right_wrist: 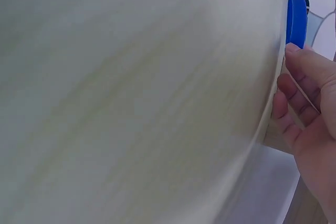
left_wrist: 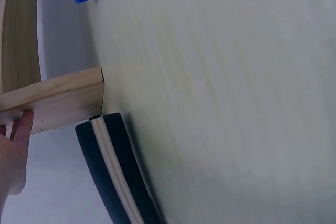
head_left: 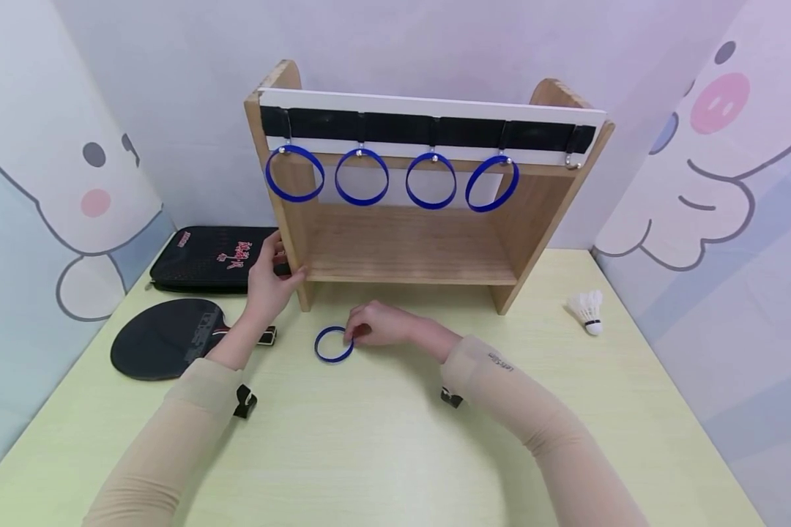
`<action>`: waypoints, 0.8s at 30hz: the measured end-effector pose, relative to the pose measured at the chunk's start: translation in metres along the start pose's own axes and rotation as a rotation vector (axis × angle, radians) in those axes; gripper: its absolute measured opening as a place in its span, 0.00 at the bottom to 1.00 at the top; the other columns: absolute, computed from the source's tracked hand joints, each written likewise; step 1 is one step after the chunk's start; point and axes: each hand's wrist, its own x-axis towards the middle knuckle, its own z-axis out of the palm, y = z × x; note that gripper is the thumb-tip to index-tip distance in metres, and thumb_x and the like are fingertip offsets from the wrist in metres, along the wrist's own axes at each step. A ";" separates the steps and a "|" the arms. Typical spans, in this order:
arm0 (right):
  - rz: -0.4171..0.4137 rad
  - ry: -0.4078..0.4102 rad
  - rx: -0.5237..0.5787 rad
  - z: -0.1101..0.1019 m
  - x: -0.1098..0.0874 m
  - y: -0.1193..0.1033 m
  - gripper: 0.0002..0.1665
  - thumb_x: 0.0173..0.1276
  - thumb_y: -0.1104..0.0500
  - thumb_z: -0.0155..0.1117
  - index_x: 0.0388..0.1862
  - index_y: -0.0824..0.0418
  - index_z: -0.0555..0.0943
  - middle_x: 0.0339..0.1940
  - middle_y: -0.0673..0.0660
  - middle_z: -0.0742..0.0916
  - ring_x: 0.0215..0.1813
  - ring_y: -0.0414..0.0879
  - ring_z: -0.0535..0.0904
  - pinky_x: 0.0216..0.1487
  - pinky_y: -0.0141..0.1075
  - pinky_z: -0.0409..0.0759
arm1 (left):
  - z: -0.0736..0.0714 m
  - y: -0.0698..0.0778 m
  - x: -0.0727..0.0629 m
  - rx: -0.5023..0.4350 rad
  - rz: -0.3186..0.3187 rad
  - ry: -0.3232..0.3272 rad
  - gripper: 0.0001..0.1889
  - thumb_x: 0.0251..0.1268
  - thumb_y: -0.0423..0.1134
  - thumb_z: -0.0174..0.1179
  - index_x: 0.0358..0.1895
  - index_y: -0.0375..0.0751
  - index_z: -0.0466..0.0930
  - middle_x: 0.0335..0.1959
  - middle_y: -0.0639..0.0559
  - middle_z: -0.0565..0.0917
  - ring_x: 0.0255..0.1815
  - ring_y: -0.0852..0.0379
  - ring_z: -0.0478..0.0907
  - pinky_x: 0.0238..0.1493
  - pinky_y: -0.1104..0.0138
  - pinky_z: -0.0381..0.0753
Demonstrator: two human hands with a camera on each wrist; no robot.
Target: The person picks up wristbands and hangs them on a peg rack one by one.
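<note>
A wooden rack [head_left: 409, 245] stands at the back of the table. My left hand [head_left: 266, 282] holds its left side panel [head_left: 288, 212], with the thumb at the front edge and the fingers on the outer face. In the left wrist view those fingers [left_wrist: 22, 135] touch the wood. Just in front of the rack, my right hand [head_left: 382, 324] pinches the right side of a blue ring [head_left: 332, 361] between thumb and fingertips. The right wrist view shows the same ring [right_wrist: 297, 22] at the fingertips, close over the table.
Several blue rings [head_left: 362, 203] hang from hooks on the rack's white and black bar [head_left: 395, 132]; the far right hook [head_left: 572, 162] holds none. A black table tennis bat [head_left: 165, 338] and a black case [head_left: 204, 256] lie left, a shuttlecock [head_left: 589, 311] right.
</note>
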 end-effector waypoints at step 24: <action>-0.042 0.144 -0.020 -0.031 -0.045 -0.015 0.09 0.60 0.66 0.66 0.41 0.60 0.84 0.34 0.49 0.82 0.36 0.36 0.76 0.31 0.24 0.78 | 0.000 0.000 -0.001 0.002 -0.014 0.005 0.39 0.56 0.29 0.64 0.70 0.52 0.57 0.57 0.39 0.73 0.53 0.44 0.76 0.44 0.50 0.84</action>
